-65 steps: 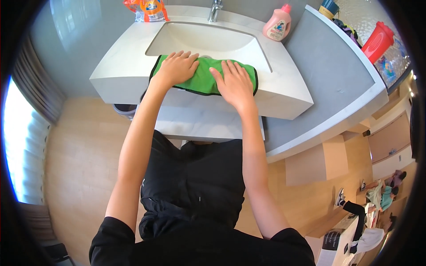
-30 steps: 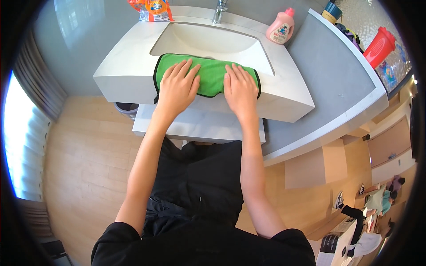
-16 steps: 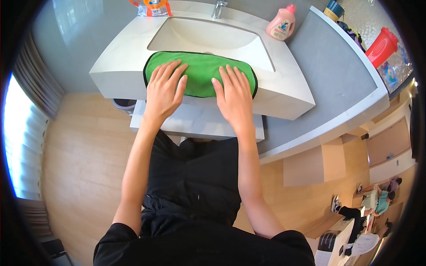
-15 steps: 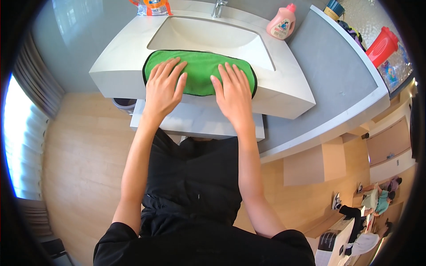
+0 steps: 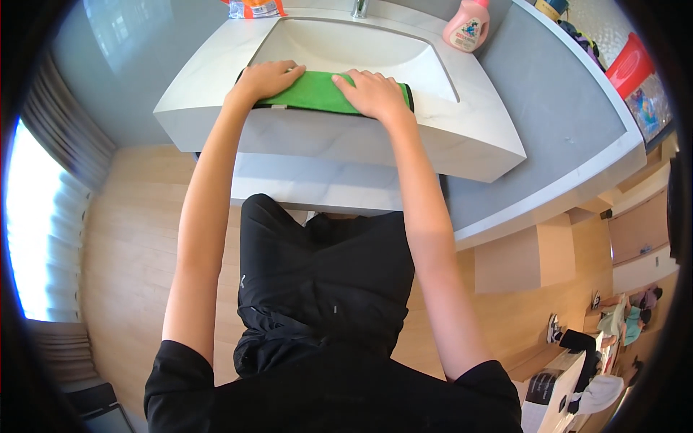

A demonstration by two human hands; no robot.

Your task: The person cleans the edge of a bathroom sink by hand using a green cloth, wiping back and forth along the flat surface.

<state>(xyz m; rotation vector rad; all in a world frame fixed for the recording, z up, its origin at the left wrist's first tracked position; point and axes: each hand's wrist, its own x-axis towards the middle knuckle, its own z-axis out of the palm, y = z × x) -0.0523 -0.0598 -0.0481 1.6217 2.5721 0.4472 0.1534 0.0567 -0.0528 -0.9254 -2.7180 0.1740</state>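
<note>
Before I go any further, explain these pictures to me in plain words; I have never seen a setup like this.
There is no machine at work here, only two bare hands. The view comes from the left of two wide fisheye cameras worn on the head, looking down, so straight edges bend toward the rim and the forearms reach up from below.

The left hand and right hand rest on a green cloth with dark edging, lying along the front of a pale counter. Whether the fingers grip it or just press, I cannot tell.

Behind the cloth is a white basin with a metal tap. An orange-and-white packet stands back left, a pink bottle back right.
</note>
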